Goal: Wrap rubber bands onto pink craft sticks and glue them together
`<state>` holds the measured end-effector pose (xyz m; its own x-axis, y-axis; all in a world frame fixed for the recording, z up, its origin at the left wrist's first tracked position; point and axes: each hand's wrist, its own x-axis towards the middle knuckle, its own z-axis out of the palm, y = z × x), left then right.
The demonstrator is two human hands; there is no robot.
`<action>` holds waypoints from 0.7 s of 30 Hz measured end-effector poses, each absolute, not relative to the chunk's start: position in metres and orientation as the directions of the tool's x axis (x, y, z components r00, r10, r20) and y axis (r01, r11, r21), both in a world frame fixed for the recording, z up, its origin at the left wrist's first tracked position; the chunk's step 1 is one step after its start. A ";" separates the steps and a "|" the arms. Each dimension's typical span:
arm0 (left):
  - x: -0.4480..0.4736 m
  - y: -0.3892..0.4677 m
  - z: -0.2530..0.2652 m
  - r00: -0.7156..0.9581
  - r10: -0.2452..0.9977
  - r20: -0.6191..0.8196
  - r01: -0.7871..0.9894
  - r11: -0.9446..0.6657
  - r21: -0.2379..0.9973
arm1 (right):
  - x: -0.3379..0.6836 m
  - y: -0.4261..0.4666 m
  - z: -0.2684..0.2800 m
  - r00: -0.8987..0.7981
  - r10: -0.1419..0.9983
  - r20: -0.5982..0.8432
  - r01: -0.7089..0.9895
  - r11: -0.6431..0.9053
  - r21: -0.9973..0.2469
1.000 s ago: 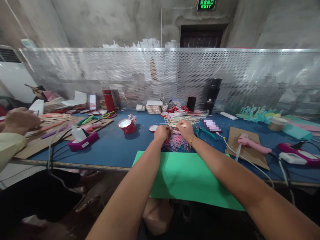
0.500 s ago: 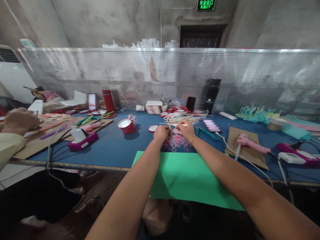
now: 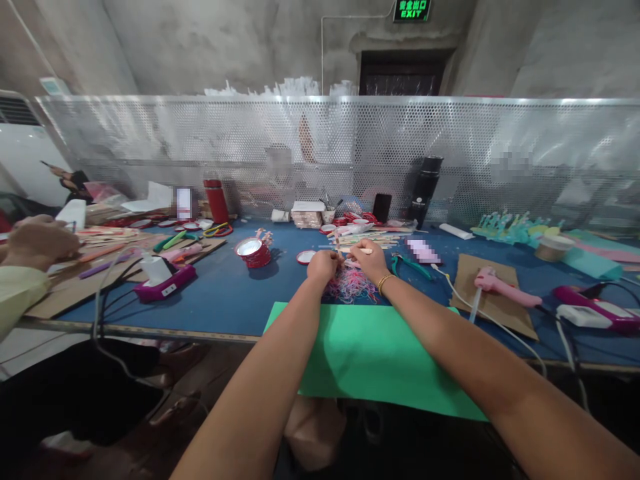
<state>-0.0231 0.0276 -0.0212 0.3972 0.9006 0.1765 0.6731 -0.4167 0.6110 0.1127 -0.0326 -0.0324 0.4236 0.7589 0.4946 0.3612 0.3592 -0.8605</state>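
Over a pile of pink, blue and white tangled threads (image 3: 354,287), my two hands work close together. My left hand (image 3: 323,267) is closed, pinching a thin pinkish strip (image 3: 338,241) that sticks up past the fingertips. In the closed fingers of my right hand (image 3: 371,261) is a pale wooden stick (image 3: 367,251), its tip near the strip; a gold bracelet rings that wrist. A green sheet (image 3: 370,353) lies under my forearms along the table's front edge. Where the stick and strip meet is too small to make out.
Left of my hands stands a red tin (image 3: 254,253) with small figures behind it. To the right lie green-handled pliers (image 3: 413,265), a pink glue gun (image 3: 505,287) on cardboard and a purple power strip (image 3: 595,310). At the far left is a co-worker's hand (image 3: 37,240).
My right hand has shifted very slightly left toward my left hand. Both keep their hold, and the objects on the table stay where they were.
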 end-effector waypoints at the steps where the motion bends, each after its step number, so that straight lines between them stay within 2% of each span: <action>1: -0.023 0.028 -0.021 0.397 0.900 0.181 0.674 -0.420 0.609 | 0.112 -0.033 -0.032 0.419 0.761 0.496 0.364 0.359 -0.859; 15: -0.024 0.027 -0.020 0.399 0.899 0.181 0.663 -0.419 0.620 | 0.115 -0.031 -0.034 0.431 0.765 0.479 0.413 0.305 -0.858; 21: -0.023 0.027 -0.021 0.390 0.905 0.172 0.678 -0.409 0.611 | 0.114 -0.031 -0.035 0.414 0.764 0.496 0.395 0.340 -0.853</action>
